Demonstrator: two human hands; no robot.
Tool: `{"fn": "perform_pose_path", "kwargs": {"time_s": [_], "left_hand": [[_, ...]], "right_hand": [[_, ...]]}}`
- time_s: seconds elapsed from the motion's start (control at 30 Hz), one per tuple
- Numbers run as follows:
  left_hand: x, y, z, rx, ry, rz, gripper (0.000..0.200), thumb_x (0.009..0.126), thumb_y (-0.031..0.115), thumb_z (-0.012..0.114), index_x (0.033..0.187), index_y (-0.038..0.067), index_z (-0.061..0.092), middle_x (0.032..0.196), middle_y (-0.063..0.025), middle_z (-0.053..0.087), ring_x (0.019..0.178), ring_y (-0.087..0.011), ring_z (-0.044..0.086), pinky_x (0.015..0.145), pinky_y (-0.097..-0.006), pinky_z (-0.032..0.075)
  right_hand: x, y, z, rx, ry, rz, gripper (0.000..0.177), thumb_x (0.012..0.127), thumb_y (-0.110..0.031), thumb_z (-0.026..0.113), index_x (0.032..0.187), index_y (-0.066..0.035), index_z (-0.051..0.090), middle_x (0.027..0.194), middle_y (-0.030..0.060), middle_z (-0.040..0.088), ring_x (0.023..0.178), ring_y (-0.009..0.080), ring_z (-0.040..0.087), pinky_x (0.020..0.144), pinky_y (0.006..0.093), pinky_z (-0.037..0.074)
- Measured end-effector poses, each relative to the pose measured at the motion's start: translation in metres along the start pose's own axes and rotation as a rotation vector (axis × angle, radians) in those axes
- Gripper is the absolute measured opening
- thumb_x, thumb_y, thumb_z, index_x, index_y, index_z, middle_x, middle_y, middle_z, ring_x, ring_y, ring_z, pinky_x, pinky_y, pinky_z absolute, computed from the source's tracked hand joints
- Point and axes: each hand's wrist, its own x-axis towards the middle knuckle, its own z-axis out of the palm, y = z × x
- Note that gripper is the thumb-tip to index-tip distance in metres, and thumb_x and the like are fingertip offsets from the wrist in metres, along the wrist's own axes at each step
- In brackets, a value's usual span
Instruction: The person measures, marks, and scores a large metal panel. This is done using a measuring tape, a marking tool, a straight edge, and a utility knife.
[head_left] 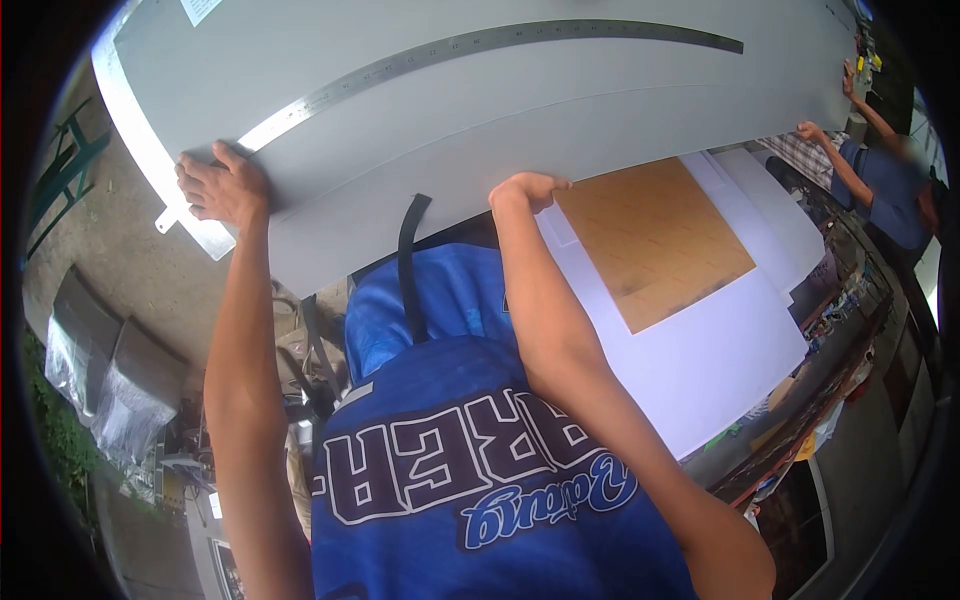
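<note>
A large grey sheet (450,150) spans the view in front of me, with a faint line running along its length. My left hand (225,188) rests on its left part, fingers spread, close to the end of a long metal ruler (480,42). The ruler lies across the sheet and looks curved in this wide view. At the sheet's near edge, my right hand (528,190) is closed around the rim, its fingertips mostly hidden. Under that edge, a brown board (655,250) lies on white sheets (690,380).
Another person (890,190) stands at the far right, hands at the sheet's far end. Small items clutter a shelf (840,330) on the right. Plastic-wrapped grey panels (110,360) and a green metal frame (65,170) stand at left. A dark strap (408,260) hangs before my chest.
</note>
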Motion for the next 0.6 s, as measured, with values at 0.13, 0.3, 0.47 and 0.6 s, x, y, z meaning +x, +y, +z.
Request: {"fn": "perform_pose_path", "kwargs": {"time_s": [0.13,0.3,0.47,0.6], "left_hand": [[-0.002,0.000,-0.002,-0.056,0.041,0.026,0.070,0.098,0.051,0.037,0.150,0.005,0.027,0.156,-0.0179,0.026,0.146,-0.0326,0.020,0.116,-0.0511,0.016],[-0.001,0.004,-0.002,-0.023,-0.020,0.013,0.071,0.098,0.050,0.036,0.151,0.004,0.026,0.157,-0.0180,0.025,0.147,-0.0317,0.018,0.116,-0.0518,0.013],[-0.001,0.004,-0.004,-0.046,-0.033,0.001,0.071,0.099,0.050,0.032,0.152,0.003,0.024,0.158,-0.0179,0.024,0.148,-0.0320,0.016,0.117,-0.0542,0.011],[-0.002,0.008,-0.005,-0.012,-0.073,-0.006,0.067,0.101,0.045,0.025,0.154,0.004,0.021,0.160,-0.0173,0.020,0.149,-0.0338,0.013,0.117,-0.0580,0.009]], "right_hand": [[0.013,0.007,0.005,-0.007,-0.001,-0.024,0.083,0.099,-0.063,0.019,0.129,0.006,0.054,0.133,0.0191,0.056,0.118,0.0363,0.058,0.098,0.0466,0.052],[-0.020,-0.004,-0.001,-0.011,0.045,-0.051,0.082,0.098,-0.063,0.018,0.132,0.003,0.053,0.136,0.0183,0.055,0.123,0.0351,0.055,0.101,0.0473,0.050],[-0.011,-0.002,0.004,0.020,0.038,-0.010,0.081,0.099,-0.062,0.017,0.131,0.002,0.055,0.136,0.0157,0.056,0.123,0.0340,0.056,0.101,0.0470,0.050],[-0.006,-0.001,-0.001,-0.014,0.006,0.005,0.080,0.098,-0.062,0.018,0.129,0.000,0.058,0.133,0.0142,0.058,0.121,0.0338,0.057,0.100,0.0475,0.051]]}}
